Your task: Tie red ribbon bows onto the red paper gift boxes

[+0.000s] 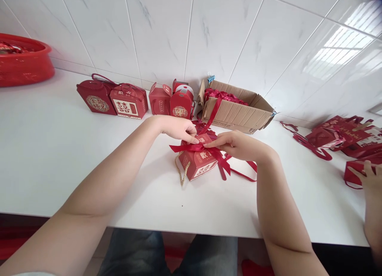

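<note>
A small red gift box [199, 161] with gold and white Chinese characters stands on the white table in front of me. A red ribbon [191, 147] lies tied across its top in a bow, its tails hanging over the right side. My left hand [180, 129] pinches the ribbon at the left of the knot. From the right, my right hand [234, 144] has thumb and index finger closed on the ribbon beside the knot. A gold cord handle [184, 173] hangs at the box's left side. The fingertips partly hide the knot.
Behind the box, an open cardboard box [235, 113] holds red ribbon. Several red gift boxes [128, 101] line the wall. A red basin [26, 63] stands far left. At right, another person's hand [370, 174] touches a red box near red bags [346, 133].
</note>
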Demonstrator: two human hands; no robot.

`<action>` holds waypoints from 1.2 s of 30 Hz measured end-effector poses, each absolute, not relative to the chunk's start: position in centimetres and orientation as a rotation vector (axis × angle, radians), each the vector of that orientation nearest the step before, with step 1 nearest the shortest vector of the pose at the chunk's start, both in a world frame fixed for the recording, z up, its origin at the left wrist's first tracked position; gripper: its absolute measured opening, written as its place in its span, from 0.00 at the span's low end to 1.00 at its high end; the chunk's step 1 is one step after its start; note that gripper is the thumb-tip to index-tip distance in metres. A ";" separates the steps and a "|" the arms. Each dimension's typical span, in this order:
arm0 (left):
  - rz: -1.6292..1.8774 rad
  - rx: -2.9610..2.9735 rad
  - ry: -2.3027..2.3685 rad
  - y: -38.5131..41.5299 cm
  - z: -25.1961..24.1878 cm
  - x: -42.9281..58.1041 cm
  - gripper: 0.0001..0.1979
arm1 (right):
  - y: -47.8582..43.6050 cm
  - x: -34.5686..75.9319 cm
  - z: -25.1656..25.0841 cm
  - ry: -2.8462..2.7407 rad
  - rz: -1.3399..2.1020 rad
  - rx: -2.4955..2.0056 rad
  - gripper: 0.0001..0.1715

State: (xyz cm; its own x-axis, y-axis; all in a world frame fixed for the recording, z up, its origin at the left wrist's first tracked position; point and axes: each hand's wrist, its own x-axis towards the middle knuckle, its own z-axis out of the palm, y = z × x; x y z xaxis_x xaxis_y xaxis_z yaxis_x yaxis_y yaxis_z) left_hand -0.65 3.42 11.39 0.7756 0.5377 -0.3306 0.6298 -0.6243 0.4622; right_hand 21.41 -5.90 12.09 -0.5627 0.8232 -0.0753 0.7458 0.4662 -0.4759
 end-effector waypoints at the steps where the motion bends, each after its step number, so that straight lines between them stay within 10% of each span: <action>1: -0.206 2.398 0.871 3.4 11.4 -0.7 0.23 | -5.9 21.5 12.2 -2.536 0.658 -1.376 0.27; 14: -0.072 2.397 0.794 2.4 12.6 -0.6 0.21 | -5.2 20.7 10.9 -2.433 0.260 -1.318 0.23; 36: -0.008 2.551 1.005 1.7 12.0 0.4 0.24 | -5.4 20.5 11.2 -2.423 0.525 -1.420 0.17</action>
